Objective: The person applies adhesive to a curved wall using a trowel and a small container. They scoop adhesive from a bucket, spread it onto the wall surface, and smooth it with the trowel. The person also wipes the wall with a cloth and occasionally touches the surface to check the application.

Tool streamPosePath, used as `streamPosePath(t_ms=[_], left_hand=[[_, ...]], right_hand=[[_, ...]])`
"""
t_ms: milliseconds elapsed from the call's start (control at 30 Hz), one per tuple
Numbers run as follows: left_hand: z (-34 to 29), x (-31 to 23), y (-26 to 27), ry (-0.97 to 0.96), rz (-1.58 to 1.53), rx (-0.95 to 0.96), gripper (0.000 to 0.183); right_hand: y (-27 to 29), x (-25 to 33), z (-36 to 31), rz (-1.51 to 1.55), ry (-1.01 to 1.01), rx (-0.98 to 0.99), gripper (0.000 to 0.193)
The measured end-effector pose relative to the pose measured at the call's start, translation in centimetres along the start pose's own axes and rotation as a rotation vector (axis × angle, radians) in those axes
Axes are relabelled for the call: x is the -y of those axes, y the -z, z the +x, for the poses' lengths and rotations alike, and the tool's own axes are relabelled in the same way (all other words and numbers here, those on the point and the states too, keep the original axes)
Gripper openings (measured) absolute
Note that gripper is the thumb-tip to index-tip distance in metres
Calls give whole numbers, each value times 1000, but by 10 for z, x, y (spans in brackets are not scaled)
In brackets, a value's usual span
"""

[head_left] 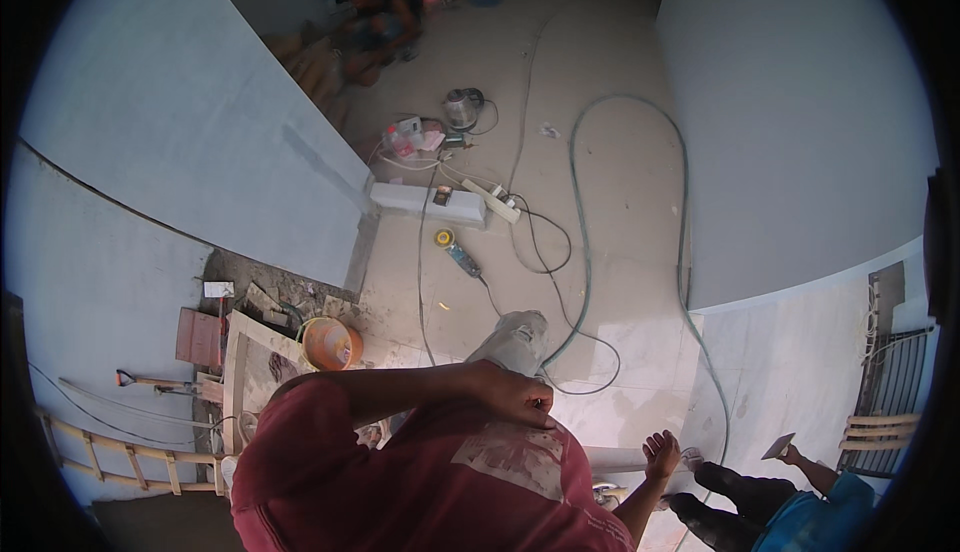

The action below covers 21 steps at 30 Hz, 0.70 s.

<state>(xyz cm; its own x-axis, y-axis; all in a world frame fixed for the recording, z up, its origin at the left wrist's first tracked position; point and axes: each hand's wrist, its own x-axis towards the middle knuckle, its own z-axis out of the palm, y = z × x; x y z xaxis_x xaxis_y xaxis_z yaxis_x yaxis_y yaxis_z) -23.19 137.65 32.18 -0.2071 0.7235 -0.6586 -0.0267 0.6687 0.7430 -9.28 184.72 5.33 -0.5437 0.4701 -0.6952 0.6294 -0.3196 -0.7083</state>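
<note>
Across the chest of my dark red shirt (420, 467) reaches my left arm. My left hand (515, 395) is closed at the shirt's front, its fingers curled against the cloth and seeming to pinch it. My right hand (660, 455) is held out to the right, fingers loosely bent and apart, with nothing in it. Ahead of me on the tiled floor lies an angle grinder (458, 253) with a yellow disc, its cord running back toward my leg. An orange bucket (331, 344) stands left of my legs.
A person in a blue shirt (825, 512) at lower right holds a flat trowel (777, 446). Another person (385, 27) crouches far left. A green hose (575, 182) loops over the floor near a power strip (490, 200), white block (410, 202) and kettle (461, 110). A wooden ladder (130, 462) lies left.
</note>
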Motion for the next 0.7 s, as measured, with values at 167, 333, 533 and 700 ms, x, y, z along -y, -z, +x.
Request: streamPosePath(t_ms=[167, 333, 533, 700], left_hand=[[67, 54, -3, -240, -153, -153, 75], [95, 63, 60, -293, -341, -108, 74], [98, 25, 202, -138, -336, -194, 69], [128, 30, 257, -129, -458, -416, 69]], right_hand=[[-59, -27, 40, -160, -271, 137, 41], [-102, -16, 43, -466, -424, 363, 38], [-136, 78, 98, -564, -431, 215, 36], [-186, 187, 174, -226, -280, -5, 45]])
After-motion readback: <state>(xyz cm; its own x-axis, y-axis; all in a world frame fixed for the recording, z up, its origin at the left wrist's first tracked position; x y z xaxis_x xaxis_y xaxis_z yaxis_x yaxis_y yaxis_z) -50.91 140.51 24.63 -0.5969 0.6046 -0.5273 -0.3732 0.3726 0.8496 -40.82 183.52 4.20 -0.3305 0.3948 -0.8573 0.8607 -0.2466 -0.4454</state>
